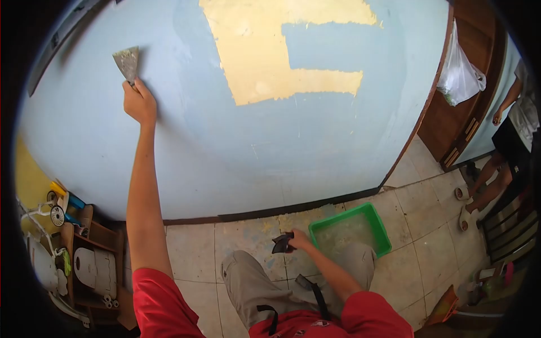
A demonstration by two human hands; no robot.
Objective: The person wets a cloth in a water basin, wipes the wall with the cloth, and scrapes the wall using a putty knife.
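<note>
My left hand (140, 104) is raised to the pale blue wall (186, 152) and closed around the handle of a scraper (127, 63). Its wide blade, smeared with residue, points upward at the wall; whether it touches cannot be told. To the right, an irregular yellow patch (248, 56) with ragged edges shows amid the blue. Down at knee height, my right hand (300, 240) grips a small black item (282, 243), flat and creased; its kind is unclear. Just right of that hand, a green basin (383, 228) with cloudy contents sits on the floor.
Tiled floor (434, 248) with paint flecks runs below the wall. At left stands a wooden shelf (107, 234) with a white appliance (96, 270). A white plastic bag (459, 73) hangs by the doorway. Another person (515, 129) stands at right near a black rack (510, 231).
</note>
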